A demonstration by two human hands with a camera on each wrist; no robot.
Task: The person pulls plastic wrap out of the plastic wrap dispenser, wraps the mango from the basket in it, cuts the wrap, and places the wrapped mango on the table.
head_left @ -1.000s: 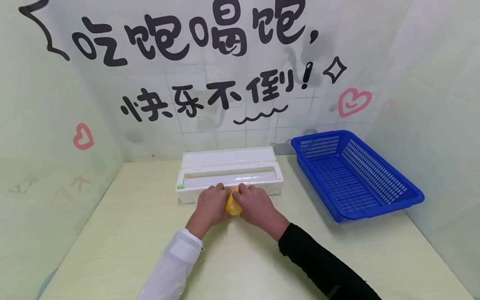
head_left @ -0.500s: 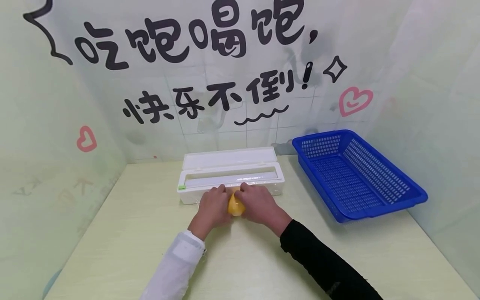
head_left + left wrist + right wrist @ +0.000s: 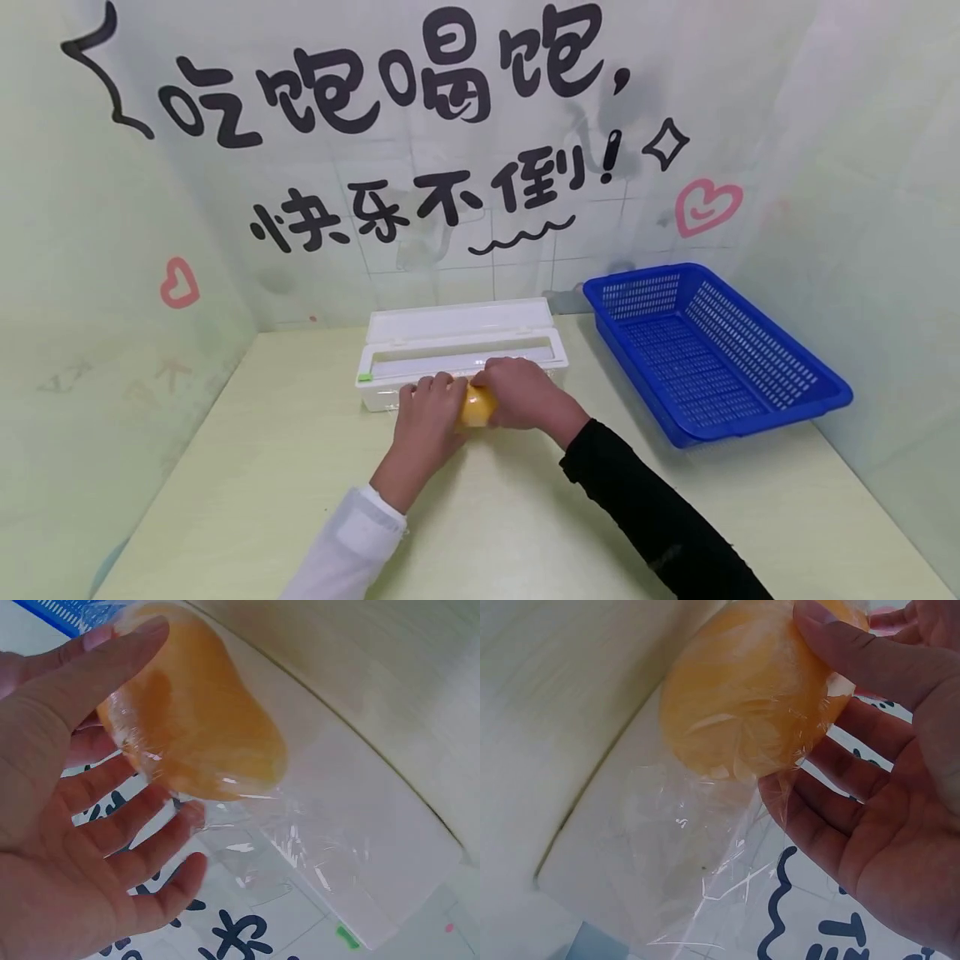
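Observation:
A yellow-orange mango (image 3: 477, 406) with clear cling film (image 3: 686, 840) over it is held between both hands, at the front of a white cling film dispenser (image 3: 382, 398). The left hand (image 3: 427, 421) grips the mango's left side; in the left wrist view its thumb lies across the fruit (image 3: 202, 697) and its other fingers are spread behind and below. The right hand (image 3: 525, 396) holds the other side, thumb on top and fingers behind, as the right wrist view shows. Loose film hangs from the fruit along the dispenser's front. The dispenser's lid (image 3: 461, 317) is raised at the back.
A blue plastic basket (image 3: 697, 367) with perforated walls stands at the right of the pale table (image 3: 262, 492). Behind the table a wall sheet (image 3: 420, 250) with black lettering hangs close to the dispenser. A green piece (image 3: 365, 377) sits on the dispenser's left end.
The left hand has shifted its fingers around the mango, and more of its back shows. The mango now shows slightly further right, and the right hand has turned a little. The dispenser and basket stay put.

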